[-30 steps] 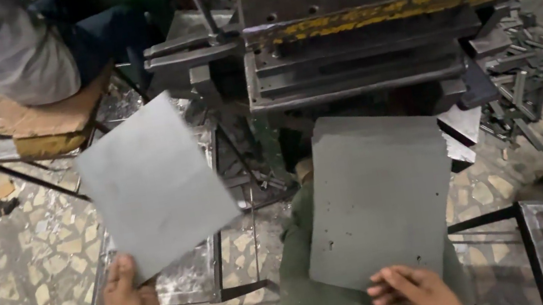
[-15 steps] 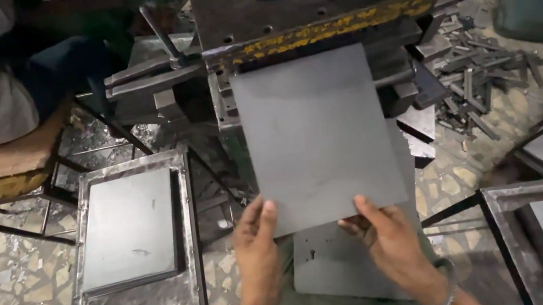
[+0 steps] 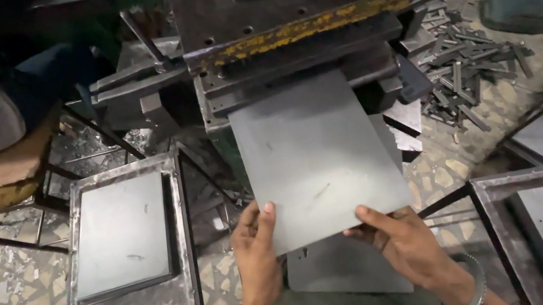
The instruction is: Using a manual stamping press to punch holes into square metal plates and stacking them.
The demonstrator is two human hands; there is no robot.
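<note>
hands [image 3: 329, 251] grip sheet [image 3: 315, 153] – press [image 3: 297, 34] ahead | tray [image 3: 126, 260] left

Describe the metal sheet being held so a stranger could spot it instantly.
Start at the big dark press with its chipped yellow edge. Right below it, a flat grey metal sheet is held at its near edge by the left hand and right hand. Unlike the other sheets, it is lifted.

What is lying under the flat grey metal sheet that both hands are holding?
Under the flat grey metal sheet, held by the left hand and right hand, another grey sheet shows at its near edge. The held sheet covers the rest.
</note>
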